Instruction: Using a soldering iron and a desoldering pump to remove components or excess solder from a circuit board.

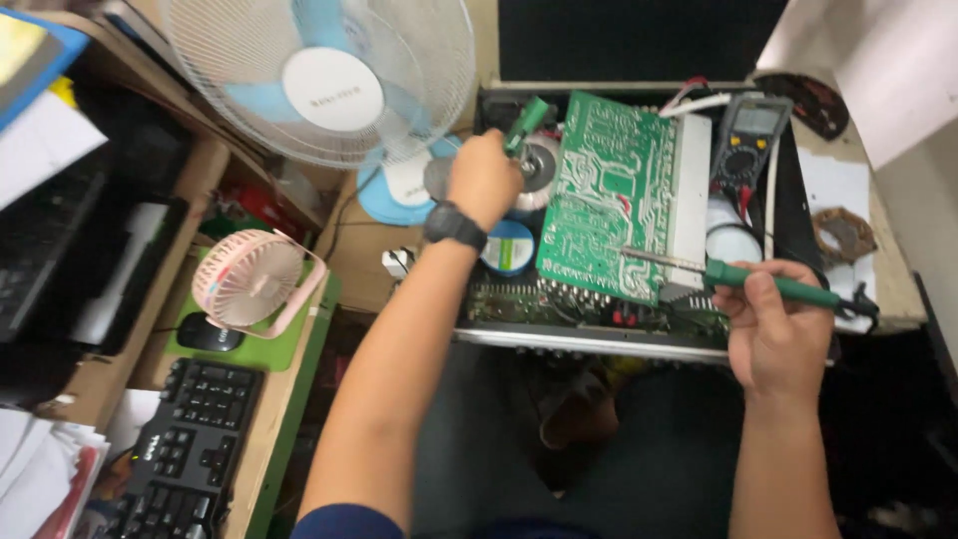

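— What do we have in our hands?

— Our right hand [773, 334] is curled around a green-handled soldering iron [743, 277], thumb on top of the grip. Its metal tip points left and lies over the lower right corner of the green circuit board [609, 190]. Our left hand [484, 178] is stretched forward, fist shut on a green-handled tool [526, 125] just past the board's left edge. We can't tell what kind of tool it is, since the hand hides most of it. A black watch [454, 225] sits on that wrist.

— And where is the board?

— It stands tilted up out of an open black chassis [599, 334], copper-trace side towards us, between our two hands. A silver bar runs along its right edge. Just right of it, a dark multimeter [748, 140] rests in the chassis with its leads trailing down. A small round blue tin [509, 248] sits below our left wrist.

— What lies further out?

— To the left, a big white fan [319, 80] with pale blue blades stands on the surface. Nearer us is a small pink fan [249, 279] on a green mat [264, 349], a black mouse [208, 334] beside it, and a black keyboard [190, 439] below.
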